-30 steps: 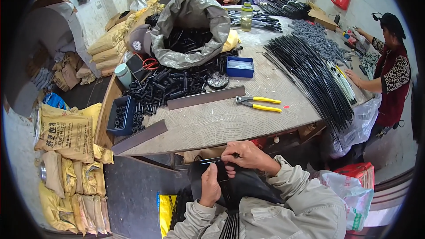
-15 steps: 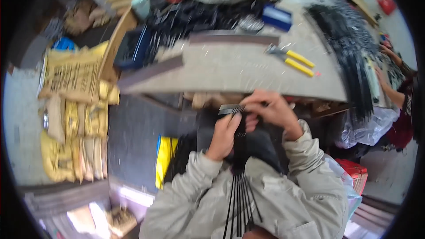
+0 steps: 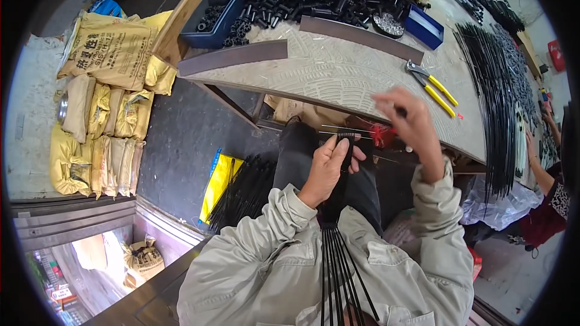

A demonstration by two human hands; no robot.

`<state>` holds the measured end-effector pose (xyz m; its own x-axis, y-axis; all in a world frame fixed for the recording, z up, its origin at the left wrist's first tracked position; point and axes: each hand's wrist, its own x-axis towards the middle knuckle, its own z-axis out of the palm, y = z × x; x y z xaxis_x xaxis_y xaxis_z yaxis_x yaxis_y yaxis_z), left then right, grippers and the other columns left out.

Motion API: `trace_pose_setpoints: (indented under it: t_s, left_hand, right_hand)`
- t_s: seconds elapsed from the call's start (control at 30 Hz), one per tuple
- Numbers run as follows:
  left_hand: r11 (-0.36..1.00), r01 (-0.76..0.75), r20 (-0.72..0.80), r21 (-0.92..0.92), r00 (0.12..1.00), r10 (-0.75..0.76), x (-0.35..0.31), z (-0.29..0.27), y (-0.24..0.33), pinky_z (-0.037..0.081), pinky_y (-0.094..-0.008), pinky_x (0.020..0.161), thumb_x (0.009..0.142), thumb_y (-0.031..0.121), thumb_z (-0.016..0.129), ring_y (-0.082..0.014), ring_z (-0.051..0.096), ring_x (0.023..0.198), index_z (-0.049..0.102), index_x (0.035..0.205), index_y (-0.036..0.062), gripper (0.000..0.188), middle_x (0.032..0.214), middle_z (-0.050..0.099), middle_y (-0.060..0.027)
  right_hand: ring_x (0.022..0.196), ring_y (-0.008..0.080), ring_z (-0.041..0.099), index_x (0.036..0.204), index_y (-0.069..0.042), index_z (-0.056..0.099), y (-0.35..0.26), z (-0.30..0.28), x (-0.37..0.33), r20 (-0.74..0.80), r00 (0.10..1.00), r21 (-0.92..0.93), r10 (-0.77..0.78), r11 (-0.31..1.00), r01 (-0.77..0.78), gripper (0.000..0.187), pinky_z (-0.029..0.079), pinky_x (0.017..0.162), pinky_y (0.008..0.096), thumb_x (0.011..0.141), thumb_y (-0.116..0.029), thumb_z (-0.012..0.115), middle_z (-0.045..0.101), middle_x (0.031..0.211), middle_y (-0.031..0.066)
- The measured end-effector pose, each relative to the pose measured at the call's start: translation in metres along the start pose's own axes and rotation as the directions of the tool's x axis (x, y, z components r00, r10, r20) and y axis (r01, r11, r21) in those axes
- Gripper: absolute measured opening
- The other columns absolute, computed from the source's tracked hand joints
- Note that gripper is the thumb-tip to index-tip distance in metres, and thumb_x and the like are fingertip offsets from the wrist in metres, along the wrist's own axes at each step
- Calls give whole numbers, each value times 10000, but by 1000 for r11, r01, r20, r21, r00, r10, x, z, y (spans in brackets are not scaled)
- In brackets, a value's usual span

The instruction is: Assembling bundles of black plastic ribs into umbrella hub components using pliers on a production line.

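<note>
Where the left of the frame fills up, packed yellow sacks (image 3: 109, 54) lie stacked one against another beside the dark floor. Toward the upper left, a blue bin (image 3: 208, 37) of small black parts stands on the table (image 3: 338, 84) near a flat metal strip (image 3: 235, 57). At centre left, a yellow bag (image 3: 221, 184) rests just beside loose dark rods (image 3: 246, 190).

In the middle of the frame, the left hand (image 3: 329, 169) pinches a row of black rods (image 3: 345, 140) between thumb and fingers, near their upper ends; what look like the same rods fan out at the lower centre, over the jacket. Thin pale wires (image 3: 338, 127) run crosswise at those ends. To do this well, I judge, the thumb should press evenly, so the rods lie flat and level while the wires stay straight.

Right of centre, the right hand (image 3: 414, 125) is raised, blurred and apart from the rods; something dark shows by its fingers, but I cannot tell how firmly it is gripped. An unhurried approach from the side should avoid knocking the wires. Farther right on the table lie yellow-handled pliers (image 3: 438, 92) and a long black heap of rods (image 3: 492, 108).
</note>
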<state>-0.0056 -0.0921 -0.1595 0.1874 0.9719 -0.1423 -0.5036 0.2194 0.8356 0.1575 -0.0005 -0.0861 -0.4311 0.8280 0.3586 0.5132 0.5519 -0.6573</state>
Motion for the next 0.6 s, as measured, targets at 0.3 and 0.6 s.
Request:
trace_pose_setpoints:
  t_s: [0.3, 0.6]
  left_hand:
    - [999, 34, -30, -35, 999, -35, 11, 3, -4, 421, -209, 576, 949, 253, 394, -78, 503, 609, 516, 1087, 19, 298, 784, 592, -63]
    - [1000, -22, -41, 17, 999, 22, 17, -10, 4, 419, -218, 590, 959, 230, 347, -86, 505, 621, 492, 1076, 8, 290, 789, 584, -73]
  right_hand:
    - [635, 130, 555, 885, -50, 659, 75, -12, 148, -242, 963, -257, 120, 949, -182, 156, 431, 584, 268, 787, -166, 624, 638, 754, 67]
    - [786, 307, 579, 926, -161, 614, 100, 15, 201, 132, 964, -686, -229, 681, 256, 171, 465, 624, 411, 767, -116, 571, 528, 938, 80]
